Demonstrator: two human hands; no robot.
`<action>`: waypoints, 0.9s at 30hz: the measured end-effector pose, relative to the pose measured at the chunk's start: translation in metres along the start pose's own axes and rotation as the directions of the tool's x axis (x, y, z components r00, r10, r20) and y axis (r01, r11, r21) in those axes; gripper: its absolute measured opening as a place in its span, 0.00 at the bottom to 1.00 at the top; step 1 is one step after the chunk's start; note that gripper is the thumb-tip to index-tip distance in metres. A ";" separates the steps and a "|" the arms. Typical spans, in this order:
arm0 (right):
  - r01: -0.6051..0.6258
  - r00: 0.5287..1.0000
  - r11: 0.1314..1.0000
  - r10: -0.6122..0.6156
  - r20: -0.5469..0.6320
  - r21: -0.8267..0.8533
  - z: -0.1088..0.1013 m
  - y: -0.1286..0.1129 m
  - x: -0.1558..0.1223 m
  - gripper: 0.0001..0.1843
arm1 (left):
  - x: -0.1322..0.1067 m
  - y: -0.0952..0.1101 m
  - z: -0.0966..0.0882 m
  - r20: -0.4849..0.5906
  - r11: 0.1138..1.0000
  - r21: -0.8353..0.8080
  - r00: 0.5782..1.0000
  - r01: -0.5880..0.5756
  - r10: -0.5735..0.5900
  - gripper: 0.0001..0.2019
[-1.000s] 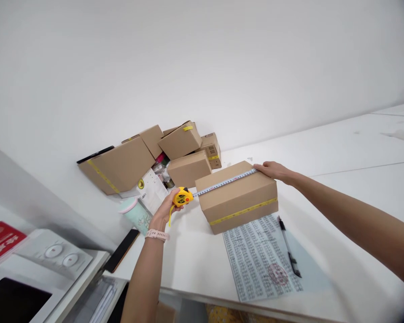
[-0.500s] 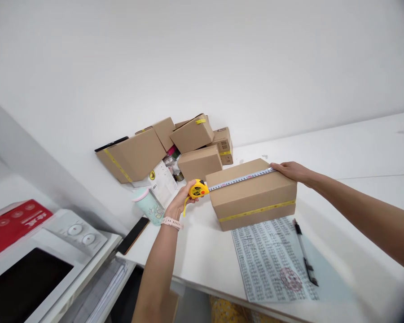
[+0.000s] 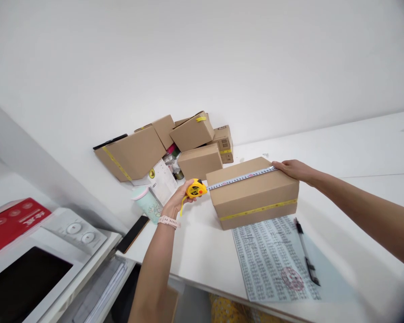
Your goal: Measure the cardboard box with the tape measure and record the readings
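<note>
left hand (image 3: 180, 197) clasped round the case of a yellow tape measure (image 3: 196, 188), just beside the left end of a cardboard box (image 3: 239, 193); whether case and cardboard touch i cannot tell from my remote seat; right hand (image 3: 291, 168) at the box's other end, thumb pressing the free end of the blade (image 3: 240, 178) at the right-hand edge, so that neither of the 2 hands is released; the blade runs taut and straight along the top face, between the hands, its printed figures too small for me to read surely.

the box stands on the white table (image 3: 202, 251), a yellow strip (image 3: 259, 210) along its near side; printed sheets (image 3: 265, 255) lie just in front of it, bearing 1 round red stamp (image 3: 292, 278), with a pen (image 3: 307, 253) resting on them, untouched; to the left, near the wall, stand a pale green cup (image 3: 148, 204) and a pile of further cartons (image 3: 131, 152), well apart from the right hand.

as to progress, i judge the laying-out of the blade complete, for it spans the top from 1 end to the other; its return into the case is not yet done, and both hands remain to be freed; whether any figure has been read or written down i cannot tell.
</note>
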State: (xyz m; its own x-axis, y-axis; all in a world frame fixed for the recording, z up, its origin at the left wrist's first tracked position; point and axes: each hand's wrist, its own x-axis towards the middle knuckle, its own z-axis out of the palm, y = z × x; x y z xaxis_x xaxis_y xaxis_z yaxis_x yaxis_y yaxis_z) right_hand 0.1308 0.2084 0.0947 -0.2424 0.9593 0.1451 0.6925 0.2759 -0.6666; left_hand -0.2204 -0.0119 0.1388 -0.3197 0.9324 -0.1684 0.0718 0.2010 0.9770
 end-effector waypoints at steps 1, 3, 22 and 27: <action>-0.022 0.999 1.000 0.021 0.045 0.013 -0.001 -0.001 -0.001 0.27 | 0.000 0.000 0.000 0.000 1.000 0.003 1.000 0.001 -0.001 0.19; -0.065 0.991 0.997 0.061 0.123 0.032 -0.002 -0.003 -0.002 0.28 | 0.001 0.000 0.001 0.002 1.000 0.010 1.000 0.004 -0.004 0.19; 0.344 0.919 0.935 -0.354 0.171 0.086 -0.018 -0.094 -0.004 0.26 | -0.150 -0.045 0.172 0.484 0.814 -0.540 0.870 0.213 0.093 0.26; 0.356 0.928 0.934 -0.350 0.126 -0.021 0.009 -0.090 0.016 0.33 | -0.131 -0.034 0.215 0.241 0.796 -0.595 0.969 0.107 0.050 0.28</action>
State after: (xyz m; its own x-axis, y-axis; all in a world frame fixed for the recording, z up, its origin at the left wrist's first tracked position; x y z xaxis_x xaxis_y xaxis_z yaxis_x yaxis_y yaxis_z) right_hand 0.0589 0.1980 0.1506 -0.5533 0.7859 0.2761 0.5750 0.6002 -0.5560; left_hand 0.0219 -0.0761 0.0995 -0.0790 0.9861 -0.1459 -0.5394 0.0808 0.8382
